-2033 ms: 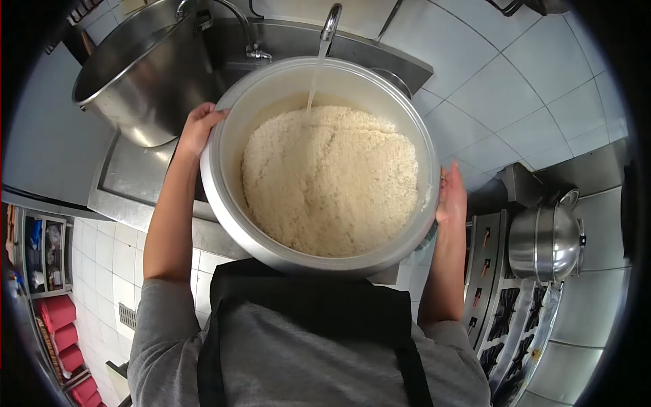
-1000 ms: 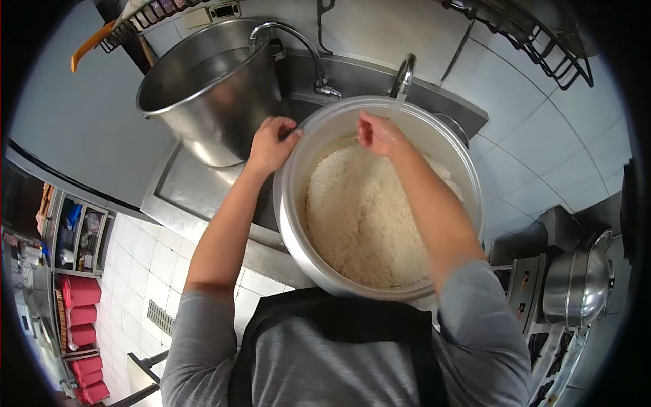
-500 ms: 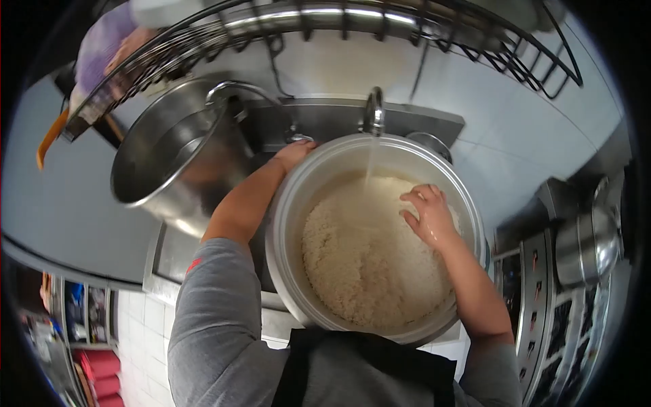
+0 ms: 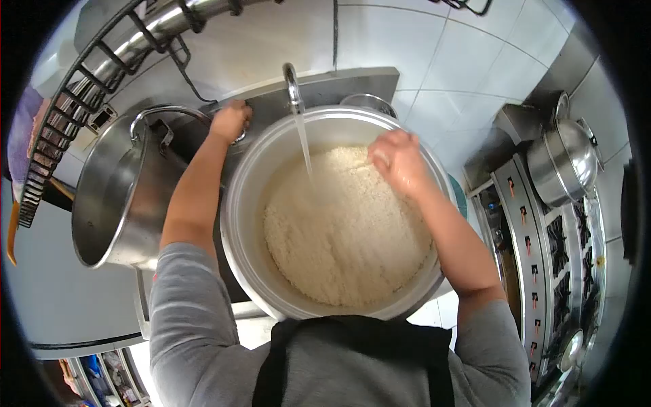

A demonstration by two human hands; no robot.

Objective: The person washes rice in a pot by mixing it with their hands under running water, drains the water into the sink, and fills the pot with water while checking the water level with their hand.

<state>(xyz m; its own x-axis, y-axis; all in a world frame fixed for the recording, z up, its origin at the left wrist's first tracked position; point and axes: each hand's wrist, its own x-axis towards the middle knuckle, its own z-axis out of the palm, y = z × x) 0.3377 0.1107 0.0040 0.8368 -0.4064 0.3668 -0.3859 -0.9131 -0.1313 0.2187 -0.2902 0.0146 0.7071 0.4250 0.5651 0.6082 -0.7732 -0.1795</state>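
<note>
A large, wide pot (image 4: 237,197) stands in the sink and holds pale rice (image 4: 352,224) under cloudy water. From a curved tap (image 4: 292,88) a stream of water (image 4: 304,146) runs into it. My left hand (image 4: 229,122) is closed on a metal tap handle (image 4: 239,134) behind the pot's left rim, mostly covering it. Over the rice near the far right rim hangs my wet right hand (image 4: 401,163). Its fingers are loosely bent and a little blurred, the thumb stands apart, and nothing shows in them.
On the left a tall steel pot (image 4: 115,203) stands tilted beside the sink. A black wire rack (image 4: 88,74) with things on it hangs above. To the right are a stove (image 4: 536,258) and a lidded steel pot (image 4: 559,166). A metal ring-like rim (image 4: 369,103) shows behind the rice pot.
My left hand has moved from beside the pot's rim to the tap handle. My right hand has lifted toward the far right rim, its fingers more bent. The view has shifted to the right.
</note>
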